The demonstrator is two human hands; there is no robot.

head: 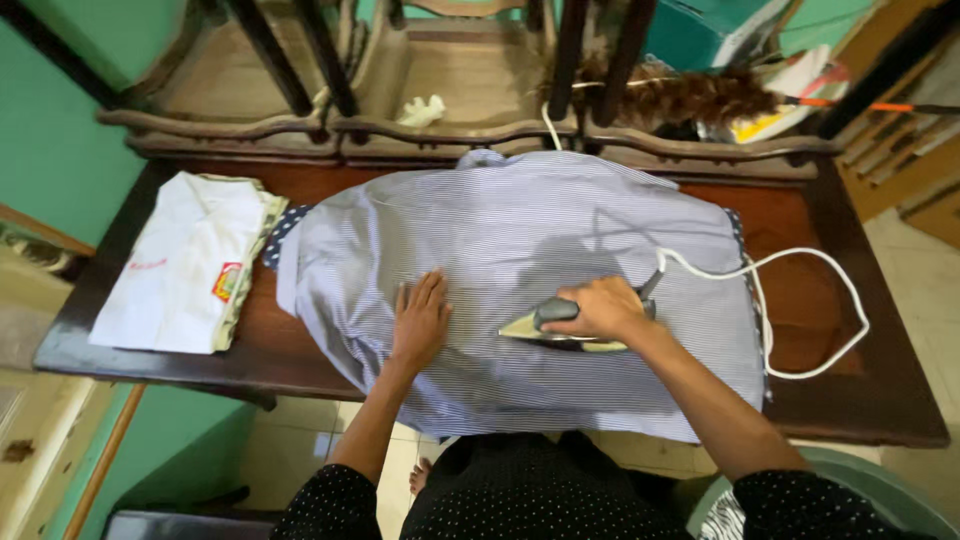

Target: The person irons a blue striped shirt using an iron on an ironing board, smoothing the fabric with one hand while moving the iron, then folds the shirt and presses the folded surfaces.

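A pale striped shirt (520, 230) lies spread over the middle of a dark wooden table (840, 390). My left hand (420, 318) presses flat on the cloth, fingers together, left of centre. My right hand (600, 310) grips the handle of an electric iron (530, 325), whose tip points left toward my left hand. The iron rests on the shirt. Its white cord (800, 270) loops across the right part of the table.
A folded white garment (185, 265) with a small coloured patch lies at the table's left end. Wooden chairs (460, 80) stand against the far edge, one holding a feather duster (690, 100). A green wall is on the left, tiled floor on the right.
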